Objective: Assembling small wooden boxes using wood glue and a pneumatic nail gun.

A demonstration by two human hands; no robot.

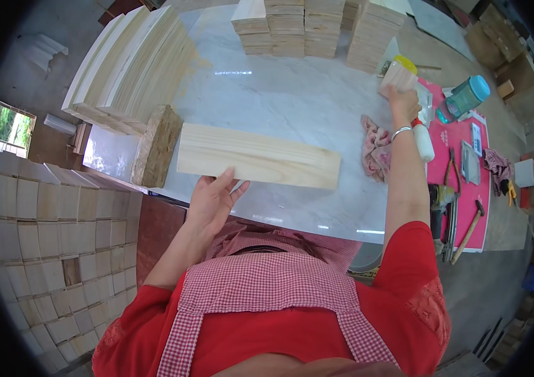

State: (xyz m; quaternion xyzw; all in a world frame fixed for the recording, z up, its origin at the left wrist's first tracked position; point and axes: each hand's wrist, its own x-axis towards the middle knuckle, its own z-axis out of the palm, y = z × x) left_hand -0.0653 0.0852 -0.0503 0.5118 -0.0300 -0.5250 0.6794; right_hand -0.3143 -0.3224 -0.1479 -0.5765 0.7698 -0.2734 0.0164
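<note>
A long pale wooden board lies across the white marbled table. My left hand grips its near edge toward the left end, the thumb on top and the fingers at the edge or below. At the table's right side, my right hand is closed on a small pale wooden block, its fingers partly hidden. Just beyond that block shows a yellow round rim. A white bottle with a red top stands beside my right wrist, and a crumpled pinkish cloth lies left of my forearm.
Stacked boards stand far left behind a rough wooden block; more board stacks line the far edge. Right, a pink sheet carries pliers, a hammer and a teal bottle. Piled boards rise lower left.
</note>
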